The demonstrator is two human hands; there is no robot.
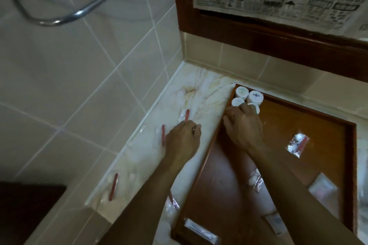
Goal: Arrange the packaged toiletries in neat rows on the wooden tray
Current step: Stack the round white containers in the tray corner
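1. The tray (pixel 278 125) lies on the desk (pixel 201 93), pushed into the corner by the wall. White pots (pixel 242 92) cluster in its far left corner: three show plainly, and a fourth is half hidden under the right hand (pixel 244 125).
2. Loose packets (pixel 297 144) lie scattered on the tray; I count about five, some blurred. Four more packets with red sticks (pixel 163 135) lie on the desk to the left, and a fifth sits by the tray's near left edge.
3. The right hand is curled over the pots, apparently grasping one, though its fingertips are hidden. The left hand (pixel 184 138) rests on the desk with fingers bent beside a packet; whether it pinches anything, I cannot tell.
4. Risk: the pots stand touching, so nudging one could topple or shift its neighbours and spoil the row.
5. Risk: the right forearm crosses over tray packets and could drag them askew.
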